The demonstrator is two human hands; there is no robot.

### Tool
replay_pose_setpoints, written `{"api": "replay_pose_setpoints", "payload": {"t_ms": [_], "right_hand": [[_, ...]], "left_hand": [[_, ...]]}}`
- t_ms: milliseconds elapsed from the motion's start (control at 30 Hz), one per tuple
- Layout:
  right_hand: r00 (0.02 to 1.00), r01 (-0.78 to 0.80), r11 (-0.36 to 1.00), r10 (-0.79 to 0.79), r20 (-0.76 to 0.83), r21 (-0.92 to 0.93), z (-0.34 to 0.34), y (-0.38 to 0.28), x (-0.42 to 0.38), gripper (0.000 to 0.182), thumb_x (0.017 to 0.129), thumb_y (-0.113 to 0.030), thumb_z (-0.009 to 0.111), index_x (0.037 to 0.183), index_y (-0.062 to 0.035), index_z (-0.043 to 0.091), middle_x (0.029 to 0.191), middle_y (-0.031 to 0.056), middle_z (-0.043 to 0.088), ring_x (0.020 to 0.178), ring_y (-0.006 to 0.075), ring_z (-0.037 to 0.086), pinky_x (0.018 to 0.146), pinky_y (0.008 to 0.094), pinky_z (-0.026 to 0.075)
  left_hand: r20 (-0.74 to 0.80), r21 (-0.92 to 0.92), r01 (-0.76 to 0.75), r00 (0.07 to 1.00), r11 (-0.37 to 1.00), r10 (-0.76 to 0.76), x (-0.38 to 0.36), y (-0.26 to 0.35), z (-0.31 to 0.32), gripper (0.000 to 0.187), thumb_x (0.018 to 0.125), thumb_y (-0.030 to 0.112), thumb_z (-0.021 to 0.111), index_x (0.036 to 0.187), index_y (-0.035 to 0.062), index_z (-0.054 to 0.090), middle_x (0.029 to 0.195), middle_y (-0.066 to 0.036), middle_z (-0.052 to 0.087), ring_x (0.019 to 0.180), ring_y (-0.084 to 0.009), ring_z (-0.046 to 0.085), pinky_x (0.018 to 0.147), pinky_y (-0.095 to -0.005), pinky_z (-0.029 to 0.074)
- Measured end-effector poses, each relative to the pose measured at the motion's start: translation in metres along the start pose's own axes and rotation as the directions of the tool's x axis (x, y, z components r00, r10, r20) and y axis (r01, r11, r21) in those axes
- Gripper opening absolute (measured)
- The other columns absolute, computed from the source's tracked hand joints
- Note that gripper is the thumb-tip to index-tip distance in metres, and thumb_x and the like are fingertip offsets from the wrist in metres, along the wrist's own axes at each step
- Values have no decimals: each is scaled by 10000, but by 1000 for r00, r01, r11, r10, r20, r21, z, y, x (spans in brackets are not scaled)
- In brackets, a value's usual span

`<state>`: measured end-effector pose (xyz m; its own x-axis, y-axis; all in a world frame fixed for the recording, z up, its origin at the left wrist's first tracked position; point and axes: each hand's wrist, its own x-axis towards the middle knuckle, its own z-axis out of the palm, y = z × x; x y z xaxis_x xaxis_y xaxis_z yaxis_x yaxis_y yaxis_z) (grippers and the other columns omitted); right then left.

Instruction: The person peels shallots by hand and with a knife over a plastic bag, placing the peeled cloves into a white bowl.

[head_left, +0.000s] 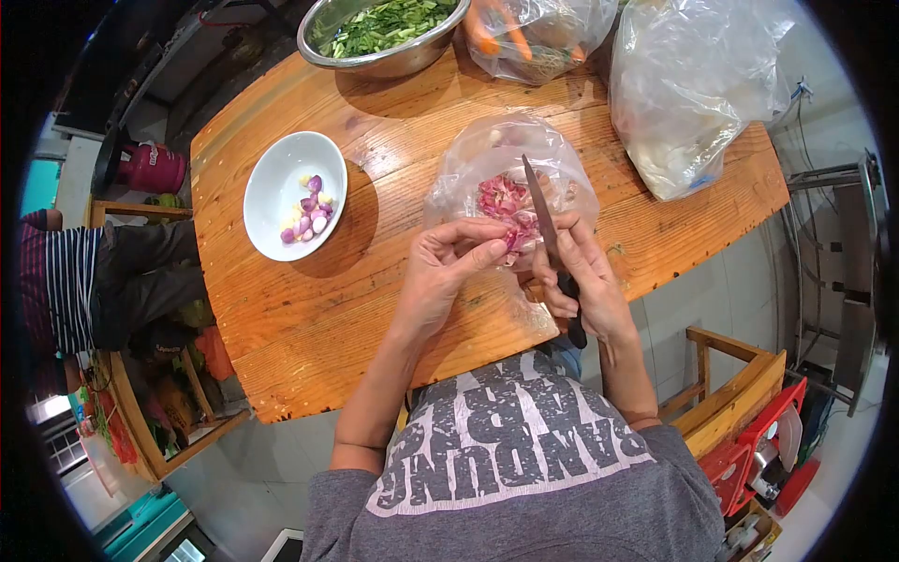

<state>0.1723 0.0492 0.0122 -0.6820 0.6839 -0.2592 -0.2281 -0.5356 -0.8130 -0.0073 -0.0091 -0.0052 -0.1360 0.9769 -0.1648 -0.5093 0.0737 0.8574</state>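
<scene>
My left hand is closed in a pinch, with a small purple-pink shallot at its fingertips, partly hidden. In my right hand is a knife, gripped by its black handle, the blade pointing up and away from me. Both hands are over the near edge of a clear plastic bag. Inside the bag lie pink shallot skins. To the left, a white bowl contains several peeled shallots and a few pale yellowish pieces.
A metal bowl of chopped greens stands at the table's far edge. Beside it are a plastic bag with carrots and another plastic bag. A person in dark trousers is left of the wooden table. A wooden chair stands at right.
</scene>
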Motion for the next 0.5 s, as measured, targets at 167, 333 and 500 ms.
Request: {"api": "replay_pose_setpoints", "payload": {"t_ms": [167, 333, 500], "right_hand": [[1000, -17, 993, 17, -6, -117, 3, -6, 0, 345, 1000, -295, 348, 1290, -108, 335, 682, 24, 466, 429, 27, 320, 391, 156, 268], [997, 50, 969, -62, -45, -243, 6, -5, 0, 441, 996, -287, 362, 1398, -135, 263, 676, 22, 475, 447, 24, 323, 417, 154, 272], [995, 31, 922, 10, 104, -386, 3, -9, -7, 421, 991, -247, 381, 1389, -130, 315, 657, 6, 466, 480, 38, 356, 467, 175, 309]], "left_hand": [[40, -63, 9, 999, 998, -7, 0, 3, 2, 232, 793, -2, 656, 1024, 4, 650, 1028, -97, 644, 939, -148, 599, 838, -273, 482], [37, 3, -43, 998, 999, 43, 1, 3, 4, 306, 775, -37, 662, 1077, -15, 616, 1040, -89, 615, 965, -152, 593, 862, -283, 482], [-56, 33, -60, 996, 998, 62, 0, 8, 12, 284, 782, -54, 651, 1059, -29, 595, 987, -79, 611, 919, -138, 608, 823, -260, 500]]}}
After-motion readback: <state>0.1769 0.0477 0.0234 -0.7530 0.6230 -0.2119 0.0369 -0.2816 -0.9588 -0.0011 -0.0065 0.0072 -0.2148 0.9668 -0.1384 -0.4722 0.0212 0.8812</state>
